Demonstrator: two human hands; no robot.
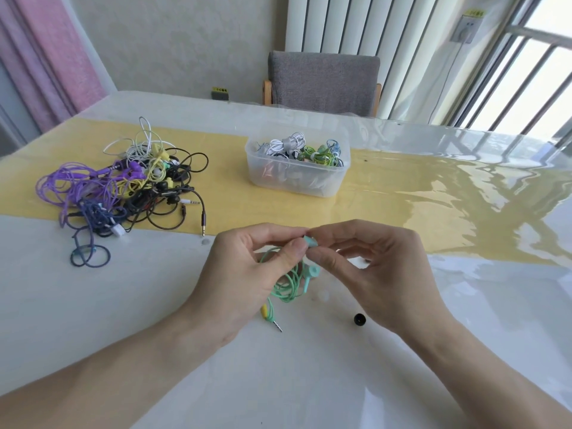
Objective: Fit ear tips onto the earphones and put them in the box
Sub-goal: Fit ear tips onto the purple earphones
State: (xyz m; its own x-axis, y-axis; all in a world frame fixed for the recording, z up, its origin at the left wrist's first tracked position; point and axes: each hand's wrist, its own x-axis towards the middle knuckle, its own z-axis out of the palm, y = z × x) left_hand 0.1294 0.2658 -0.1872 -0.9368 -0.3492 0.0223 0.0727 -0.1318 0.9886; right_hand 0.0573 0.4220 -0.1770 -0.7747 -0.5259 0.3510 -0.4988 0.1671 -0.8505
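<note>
- I see left hand (247,274) and right hand (368,270) both pinching mint earbud (310,242).
- Cable (288,286) dangles below.
- Box (297,162) at 12 o'clock; tangle (123,187) at 10.

A single head-worn camera is looking forward and down across the tabletop (93,305) from the person's seat at 6 o'clock. It is sitting close above the hands, the left hand (247,274) and right hand (371,270) filling the lower middle. The wide lens is bending the tabletop edges, and the view is reaching the chair (323,82) at 12 o'clock and the window (526,72) at 2 o'clock.
</note>
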